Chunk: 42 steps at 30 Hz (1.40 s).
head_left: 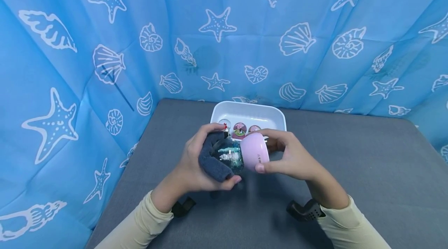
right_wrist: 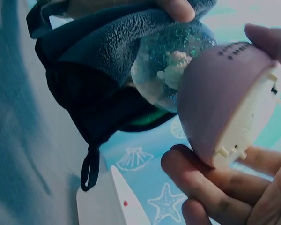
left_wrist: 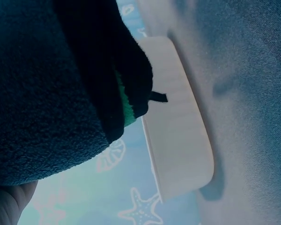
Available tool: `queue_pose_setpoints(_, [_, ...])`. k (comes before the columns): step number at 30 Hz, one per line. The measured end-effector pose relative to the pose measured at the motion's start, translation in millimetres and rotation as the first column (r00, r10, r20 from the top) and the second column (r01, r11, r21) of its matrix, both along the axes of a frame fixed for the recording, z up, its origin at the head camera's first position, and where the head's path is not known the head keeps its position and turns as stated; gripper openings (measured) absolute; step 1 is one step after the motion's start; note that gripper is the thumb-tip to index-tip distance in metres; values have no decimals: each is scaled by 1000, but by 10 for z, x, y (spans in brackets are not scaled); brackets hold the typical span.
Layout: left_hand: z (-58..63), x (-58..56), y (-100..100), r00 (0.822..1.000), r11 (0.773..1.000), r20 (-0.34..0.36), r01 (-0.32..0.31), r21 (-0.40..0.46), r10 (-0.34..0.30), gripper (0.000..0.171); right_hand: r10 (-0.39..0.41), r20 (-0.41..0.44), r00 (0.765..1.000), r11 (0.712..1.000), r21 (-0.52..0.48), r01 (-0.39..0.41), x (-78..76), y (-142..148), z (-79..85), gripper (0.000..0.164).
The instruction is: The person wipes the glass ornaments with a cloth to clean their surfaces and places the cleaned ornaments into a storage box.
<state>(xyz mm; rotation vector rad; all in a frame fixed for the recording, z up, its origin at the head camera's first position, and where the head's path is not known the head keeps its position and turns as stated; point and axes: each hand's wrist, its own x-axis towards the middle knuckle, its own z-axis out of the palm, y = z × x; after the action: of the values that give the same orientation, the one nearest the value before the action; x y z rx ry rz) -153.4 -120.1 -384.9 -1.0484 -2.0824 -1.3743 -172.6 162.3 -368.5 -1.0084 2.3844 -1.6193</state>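
Observation:
A snow globe [head_left: 254, 152] with a pink base lies tipped on its side above the table, its clear dome pointing left. Glitter and a small white figure show inside the dome. My right hand [head_left: 294, 157] grips the pink base, thumb on the near side and fingers beyond it. In my left hand [head_left: 190, 165] is a dark grey-blue cloth [head_left: 214, 165], wrapped partly around the dome. The right wrist view shows the cloth [right_wrist: 79, 79] with dark edging and a loop, against the dome, and the pale underside of the base [right_wrist: 246, 129].
Behind the hands stands a white tray [head_left: 250, 106] with small globes in it, one [head_left: 239, 129] pink inside. A grey cloth covers the table [head_left: 350, 163]. Blue curtains [head_left: 245, 46] with shell prints hang at the back and left.

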Motion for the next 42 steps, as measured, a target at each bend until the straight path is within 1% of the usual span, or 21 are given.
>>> queue_pose_setpoints(3, [5,4,-14,1000,1000,7,12,11,-12,109,23,95,995,999,-31,-20,19,-43,3,55])
queue_pose_setpoints(5, [12,9,-20,1000,1000,8,15,15,-15,108,43,156,987,998,-57,-34,29,-76,15,50])
queue_pose_setpoints(7, [19,13,-19,1000,1000,1,13,14,-13,109,45,197,979,997,-66,-33,30,-100,24,43])
queue_pose_setpoints(10, [29,20,-16,1000,1000,-3,14,9,-14,110,53,235,971,997,-63,-39,22,-118,32,35])
queue_pose_setpoints(12, [34,27,-17,1000,1000,-1,19,9,-19,110,82,280,957,996,-60,-68,16,-115,37,36])
queue_pose_setpoints(16, [38,40,-25,999,999,11,33,11,-33,110,151,392,908,988,-57,-140,7,-94,60,45])
queue_pose_setpoints(18, [43,45,-26,999,999,6,34,12,-34,111,161,416,895,987,-53,-153,2,-86,70,47])
queue_pose_setpoints(19, [45,48,-25,999,999,1,35,10,-35,112,161,421,893,987,-52,-153,1,-83,76,47])
queue_pose_setpoints(22, [49,50,-17,1000,1000,-11,25,-4,-25,117,154,406,901,988,-51,-146,2,-78,86,45])
queue_pose_setpoints(23, [51,52,-16,1000,1000,-1,21,-11,-21,119,149,395,907,989,-51,-141,4,-76,88,44])
queue_pose_setpoints(25, [52,53,-18,999,1000,36,16,-26,-15,124,141,373,917,990,-47,-133,9,-74,93,43])
queue_pose_setpoints(27, [54,53,-26,995,999,97,19,-37,-15,130,136,357,924,991,-45,-129,10,-73,93,42])
queue_pose_setpoints(29, [58,52,-35,986,999,165,34,-41,-26,135,130,351,927,991,-46,-122,11,-80,90,41])
queue_pose_setpoints(31, [67,53,-44,974,997,222,57,-44,-45,139,127,356,926,992,-48,-117,11,-87,83,41])
queue_pose_setpoints(34, [86,51,-46,955,994,286,97,-42,-81,142,119,350,929,993,-48,-109,10,-94,71,40])
queue_pose_setpoints(36, [100,54,-45,945,993,314,108,-46,-89,142,118,334,935,993,-47,-108,10,-93,68,39])
queue_pose_setpoints(37, [104,56,-46,941,993,325,112,-45,-91,142,118,322,939,993,-46,-109,9,-92,67,38])
queue_pose_setpoints(39, [107,60,-46,941,993,327,107,-51,-84,140,118,296,948,993,-43,-111,9,-92,67,37])
queue_pose_setpoints(42, [102,63,-47,954,994,291,88,-66,-65,136,105,253,962,994,-35,-99,10,-95,64,34])
